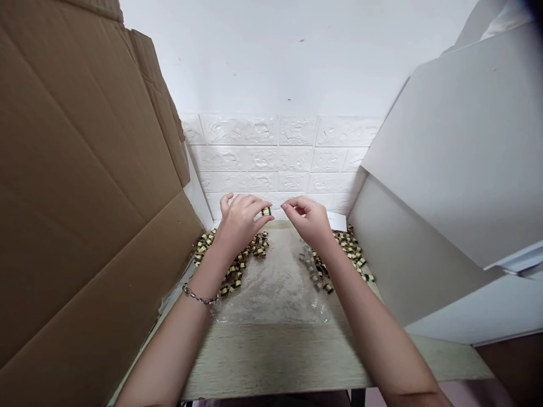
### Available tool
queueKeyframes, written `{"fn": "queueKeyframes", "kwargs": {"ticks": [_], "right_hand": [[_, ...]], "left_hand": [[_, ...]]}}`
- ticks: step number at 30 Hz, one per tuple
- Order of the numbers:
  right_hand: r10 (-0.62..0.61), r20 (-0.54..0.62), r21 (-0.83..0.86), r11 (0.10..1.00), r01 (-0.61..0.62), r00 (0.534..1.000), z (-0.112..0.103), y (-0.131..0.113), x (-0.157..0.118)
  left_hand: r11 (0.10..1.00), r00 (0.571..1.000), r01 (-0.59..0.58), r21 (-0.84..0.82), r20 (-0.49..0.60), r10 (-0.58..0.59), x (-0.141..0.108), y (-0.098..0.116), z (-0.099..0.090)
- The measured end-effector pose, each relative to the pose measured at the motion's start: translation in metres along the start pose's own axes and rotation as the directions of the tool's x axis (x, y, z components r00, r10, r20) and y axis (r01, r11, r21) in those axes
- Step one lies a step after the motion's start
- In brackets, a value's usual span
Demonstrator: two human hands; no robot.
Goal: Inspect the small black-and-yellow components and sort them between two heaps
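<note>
A small yellow-and-black transformer (266, 211), a taped coil with black ends, is held up over the table between the thumb and fingertips of my left hand (242, 217). My right hand (309, 217) is just to the right of it, thumb and forefinger pinched together. Whether something thin sits in that pinch is too small to see. Below and left of my left hand lies a loose pile of similar transformers (232, 277). Another pile (352, 249) lies to the right, partly behind my right forearm. Some of its pieces are under clear plastic.
A clear plastic bag (275, 282) lies flat on the wooden table (275, 356) between the piles. Tall brown cardboard (85, 169) walls the left side, and white panels (449, 152) the right. Behind is a white brick-pattern wall (254, 130). A white card (337, 221) stands near the right pile.
</note>
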State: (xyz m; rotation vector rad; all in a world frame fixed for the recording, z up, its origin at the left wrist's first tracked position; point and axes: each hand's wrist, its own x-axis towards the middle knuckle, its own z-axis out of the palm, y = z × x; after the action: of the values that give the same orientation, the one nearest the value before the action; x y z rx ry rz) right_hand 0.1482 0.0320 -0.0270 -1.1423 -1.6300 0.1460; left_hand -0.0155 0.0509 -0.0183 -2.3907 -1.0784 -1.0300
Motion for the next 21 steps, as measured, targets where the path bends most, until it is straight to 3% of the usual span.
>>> {"fn": "queueKeyframes", "kwargs": {"ticks": [5,13,21], "right_hand": [[0.024,0.034,-0.014,1.0,-0.024,0.999,-0.002,0.003,0.001],[0.059,0.058,-0.038,0.998,-0.057,0.997,-0.004,0.003,0.002],[0.106,0.039,0.024,0.994,-0.107,0.994,-0.011,0.005,0.005]], "left_hand": [[1.0,1.0,0.006,-0.018,0.024,-0.006,0.0,-0.001,-0.001],[0.98,0.998,0.047,-0.191,0.06,-0.036,0.002,-0.007,-0.002],[0.985,0.997,0.046,-0.167,0.065,-0.036,0.002,-0.009,-0.002]]}}
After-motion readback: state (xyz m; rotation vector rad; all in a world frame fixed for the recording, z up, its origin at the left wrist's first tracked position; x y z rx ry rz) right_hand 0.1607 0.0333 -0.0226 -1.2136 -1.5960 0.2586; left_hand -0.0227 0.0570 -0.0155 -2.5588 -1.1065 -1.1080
